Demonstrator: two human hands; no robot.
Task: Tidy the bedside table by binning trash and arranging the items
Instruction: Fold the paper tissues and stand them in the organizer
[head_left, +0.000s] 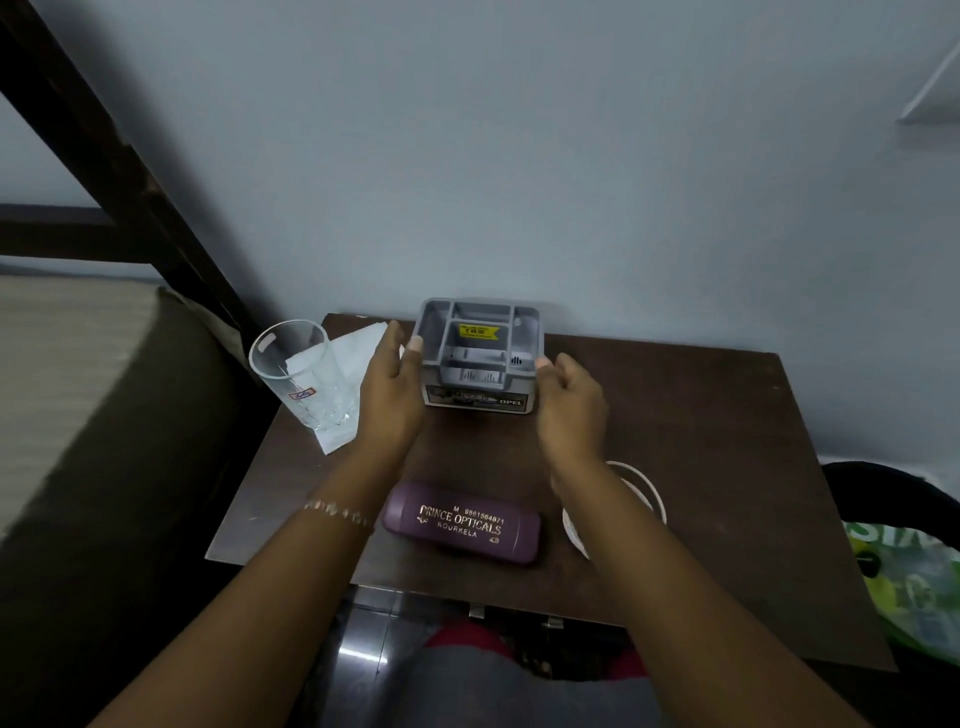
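On our left hand (390, 389) the fingers (393, 332) are nearly straight and slightly spread. The thumb tip touches the left rim of the grey moulded-plastic organiser (480, 353), a square box of open compartments at centre frame. Our right hand (571, 408) curls loosely, one fingertip at the box's right corner. A cut-pattern clear glass (304, 376) stands left of it. A smooth purple spectacle case (462, 522) lies below it on the dark wooden table (701, 441).

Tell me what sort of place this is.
Probably a bedroom: a dark brown wooden bedside table stands beside a beige mattress, carrying a clear ribbed drinking glass and a purple hard spectacle case.
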